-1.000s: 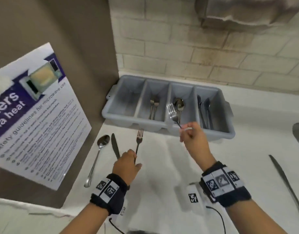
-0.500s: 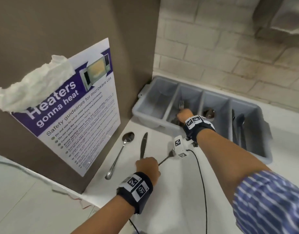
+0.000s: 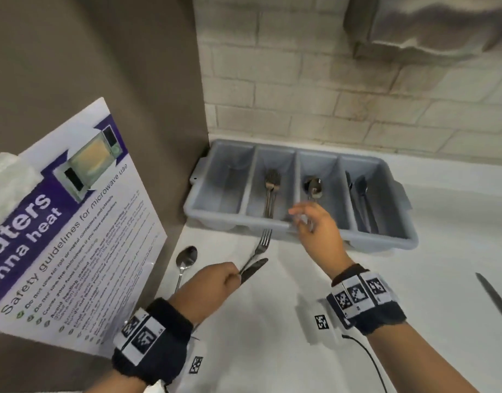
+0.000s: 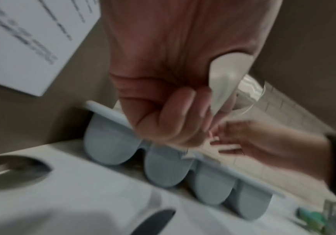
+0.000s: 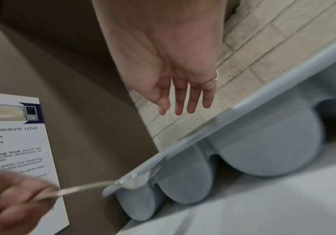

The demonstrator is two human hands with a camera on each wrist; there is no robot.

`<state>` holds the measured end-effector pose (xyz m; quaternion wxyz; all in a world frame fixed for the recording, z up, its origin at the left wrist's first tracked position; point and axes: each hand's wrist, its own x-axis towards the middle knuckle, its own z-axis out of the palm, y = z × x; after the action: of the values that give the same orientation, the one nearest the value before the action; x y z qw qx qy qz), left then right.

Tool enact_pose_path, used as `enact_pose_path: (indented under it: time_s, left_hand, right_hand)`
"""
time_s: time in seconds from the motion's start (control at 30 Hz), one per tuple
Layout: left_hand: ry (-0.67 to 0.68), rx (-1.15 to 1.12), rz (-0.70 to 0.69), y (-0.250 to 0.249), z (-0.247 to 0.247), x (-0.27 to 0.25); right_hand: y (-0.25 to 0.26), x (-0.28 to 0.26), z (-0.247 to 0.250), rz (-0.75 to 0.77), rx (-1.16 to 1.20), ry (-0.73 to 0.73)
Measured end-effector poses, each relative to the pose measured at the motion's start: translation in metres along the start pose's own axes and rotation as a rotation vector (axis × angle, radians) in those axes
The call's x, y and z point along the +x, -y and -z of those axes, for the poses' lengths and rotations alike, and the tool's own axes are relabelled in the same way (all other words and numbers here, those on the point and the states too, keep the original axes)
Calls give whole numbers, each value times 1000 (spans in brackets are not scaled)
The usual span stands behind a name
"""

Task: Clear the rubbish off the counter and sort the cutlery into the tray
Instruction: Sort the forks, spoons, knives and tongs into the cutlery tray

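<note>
Right wrist (image 5: 175,66) alone shows a ring (image 5: 210,81) — gold, seemingly.

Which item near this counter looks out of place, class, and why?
A crumpled white paper towel sits over the top corner of the microwave safety poster on the brown wall, hiding part of its heading. A lone knife also lies far right on the counter, away from the cutlery tray.
</note>
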<state>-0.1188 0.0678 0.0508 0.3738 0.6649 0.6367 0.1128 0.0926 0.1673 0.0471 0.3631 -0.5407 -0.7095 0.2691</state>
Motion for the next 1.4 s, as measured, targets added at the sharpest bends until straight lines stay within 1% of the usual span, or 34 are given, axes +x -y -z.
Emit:
enact_pose_path:
  time_s: [0.03,0.1,0.17,0.2,0.23,0.27,0.3,0.37,0.43,0.5,0.57,0.67,0.77,0.8,0.83,0.93,0.97,1.03,1.1,1.17,1.23,1.3,1.33,1.4]
  left_hand:
    - [43,1,-1,-7,8,3]
    - [183,-18,36,-22,24,10]
    - [343,-116,56,-35,43,14]
    - [400,-185,44,-41,53,17]
    - [414,-255,19,-47,61,23]
    - [383,-318,-2,-52,67,31]
    - [309,-373,-18,-59,70,42]
    - [97,-359,-52,-71,68,74]
    - [-87,-228,-70,-78,51,113]
    - [-202,-18,-8,-78,30,150]
    - [-214,89,68,-75,11,176]
    - [-163,246,102,-70,-5,195]
    - [-177,227,122,-67,-8,201]
    - [-209,210,113,-66,-8,201]
    - [-264,196,82,-67,-8,198]
    - [-506,121,-122,-75,-17,180]
    - [-562,105,-171,-80,-22,171]
    - [-613,78,-221,-92,-37,150]
    - [-601,54,-241,-106,-53,127]
    - [-573,43,-274,-116,-67,110]
    - [-541,50,-292,-122,-78,98]
    - [-529,63,-305,-124,-87,90]
    - [-531,65,-299,-124,-91,87]
    - [-517,78,-288,-120,-97,83]
  right_hand:
    - [-3,-16,5,4,-22,-19]
    - [-13,-44,12,1,-93,-61]
    - [-22,-65,17,-28,-141,-85]
    - [-25,-75,20,-43,-149,-93]
    - [-28,-83,23,-62,-151,-104]
    - [-30,-91,26,-82,-154,-116]
    - [-34,-98,28,-109,-154,-127]
    - [-39,-109,34,-158,-146,-146]
    - [-43,-119,38,-187,-152,-170]
    - [-46,-128,42,-224,-160,-186]
    - [-49,-136,46,-257,-165,-202]
    - [-55,-147,54,-284,-170,-213]
    - [-67,-156,65,-314,-171,-220]
    - [-72,-160,70,-331,-167,-221]
    - [-78,-162,76,-351,-163,-223]
    - [-97,-166,101,-422,-170,-252]
    - [-107,-167,112,-439,-186,-279]
    - [-129,-168,137,-473,-247,-339]
    - [-150,-170,163,-535,-354,-362]
    - [-169,-173,185,-640,-523,-315]
    - [-187,-179,200,-770,-728,-197]
    - [-197,-186,208,-876,-863,-94]
    - [-201,-188,212,-900,-898,-70]
    - [-209,-194,216,-889,-947,-73]
